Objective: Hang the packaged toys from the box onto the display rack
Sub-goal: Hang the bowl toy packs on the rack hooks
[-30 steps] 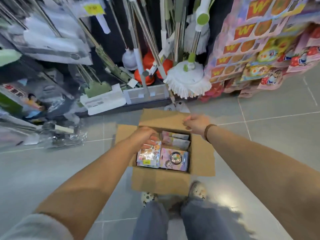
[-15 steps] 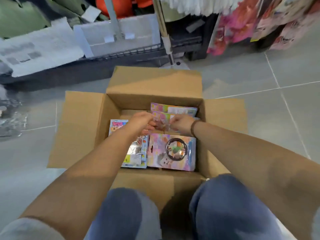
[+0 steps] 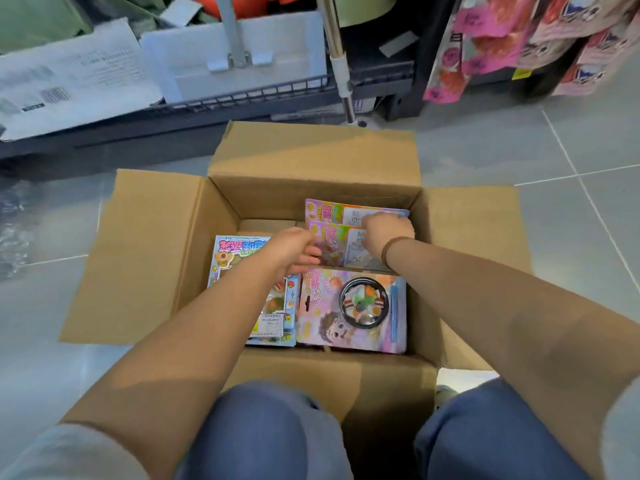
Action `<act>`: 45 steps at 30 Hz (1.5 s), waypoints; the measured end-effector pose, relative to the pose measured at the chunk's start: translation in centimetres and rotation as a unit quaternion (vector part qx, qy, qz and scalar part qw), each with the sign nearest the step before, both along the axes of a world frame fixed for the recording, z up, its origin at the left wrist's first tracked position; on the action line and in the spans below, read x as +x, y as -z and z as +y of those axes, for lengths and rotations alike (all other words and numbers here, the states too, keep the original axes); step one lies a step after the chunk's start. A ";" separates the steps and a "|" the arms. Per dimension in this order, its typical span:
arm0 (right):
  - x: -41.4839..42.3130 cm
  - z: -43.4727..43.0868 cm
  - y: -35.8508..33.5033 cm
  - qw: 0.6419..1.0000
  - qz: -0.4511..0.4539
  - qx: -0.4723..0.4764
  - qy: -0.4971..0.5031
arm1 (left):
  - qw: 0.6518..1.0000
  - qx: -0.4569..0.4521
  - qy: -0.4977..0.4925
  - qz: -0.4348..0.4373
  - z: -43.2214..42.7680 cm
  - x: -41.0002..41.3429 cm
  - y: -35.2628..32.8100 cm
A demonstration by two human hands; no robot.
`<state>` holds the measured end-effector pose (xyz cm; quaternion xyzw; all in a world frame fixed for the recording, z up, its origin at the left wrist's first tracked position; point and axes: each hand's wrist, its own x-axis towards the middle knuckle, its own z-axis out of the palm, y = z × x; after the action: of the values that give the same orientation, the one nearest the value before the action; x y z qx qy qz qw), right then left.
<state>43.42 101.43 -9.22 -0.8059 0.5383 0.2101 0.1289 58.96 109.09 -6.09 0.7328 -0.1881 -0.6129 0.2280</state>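
Two hands are down in the box [image 3: 138,254]. The fingers of your right hand [image 3: 386,232] are curled onto the pink packs [image 3: 325,209], two that overlap at 1 o'clock inside the box, and they grasp these at the right end. The fingers of your left hand [image 3: 294,249] are curled too, with the tips against the left edge of the nearer pink pack; I cannot tell if they pinch it. Under your left wrist, at 9 o'clock, lies the blue pack [image 3: 235,251], and at 5 o'clock, flat and face up, the bowl toy pack [image 3: 349,308]. A brown wristband [image 3: 394,244] sits on your right wrist. The box stands open on the grey tile floor [image 3: 519,140] between your knees [image 3: 263,434]. Beyond it, at 11 o'clock, is a wire shelf [image 3: 242,98], and at 1 o'clock are hanging packs [image 3: 502,39].
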 end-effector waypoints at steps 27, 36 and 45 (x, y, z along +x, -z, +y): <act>5.7 0.4 -4.6 0.927 -0.358 0.026 0.110 | 0.942 -0.053 -0.311 0.116 2.7 3.6 -0.3; 2.4 -1.5 -0.3 0.999 0.003 0.025 0.034 | 0.934 -0.061 -0.353 -0.010 4.3 5.1 1.8; 2.4 -1.1 1.8 0.999 0.023 0.030 0.007 | 0.940 -0.067 -0.333 -0.020 4.2 5.9 2.3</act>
<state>45.80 100.31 -11.03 -0.7930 0.5399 0.2440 0.1416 64.83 113.25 -8.43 0.7487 0.0209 -0.4730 0.4640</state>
